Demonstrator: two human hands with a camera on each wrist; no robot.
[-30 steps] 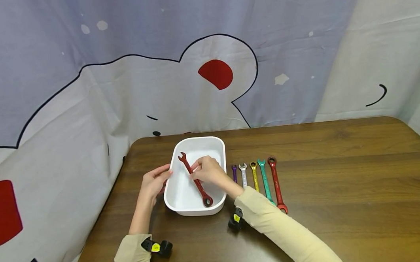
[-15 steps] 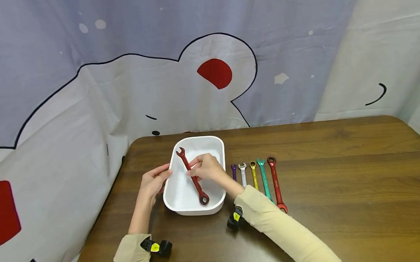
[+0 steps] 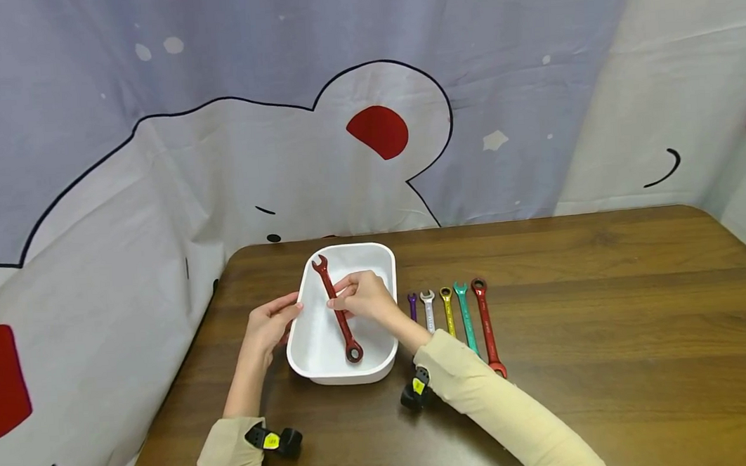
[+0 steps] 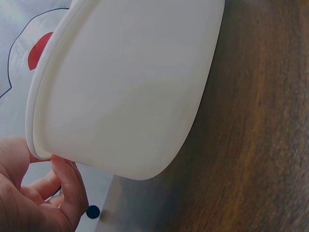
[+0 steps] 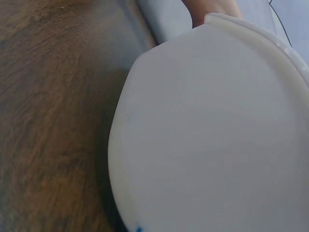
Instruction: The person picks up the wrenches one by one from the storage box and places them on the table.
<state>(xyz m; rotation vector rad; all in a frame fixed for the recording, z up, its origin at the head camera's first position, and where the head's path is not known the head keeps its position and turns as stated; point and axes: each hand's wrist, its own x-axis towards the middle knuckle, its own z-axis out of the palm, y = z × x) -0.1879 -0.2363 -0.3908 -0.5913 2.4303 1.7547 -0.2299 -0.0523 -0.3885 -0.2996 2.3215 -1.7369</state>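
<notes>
In the head view, a white plastic tub stands on the table. My left hand pinches its left rim; the left wrist view shows the thumb at the rim and fingers against the outer wall. Over the inside of the tub, my right hand holds a dark red combination wrench by the middle of its shaft. The wrench slants, its open end at the far left and its ring end nearer me. Whether it touches the tub floor I cannot tell. Mostly tub wall fills the right wrist view.
Right of the tub lies a row of wrenches: purple, silver, yellow, teal and red. My right sleeve partly covers their lower ends. A printed curtain hangs behind the wooden table.
The right hand has shifted the wrench slightly left and away from me, and the wrench has turned a little more upright in view. The left hand keeps its hold on the tub.
</notes>
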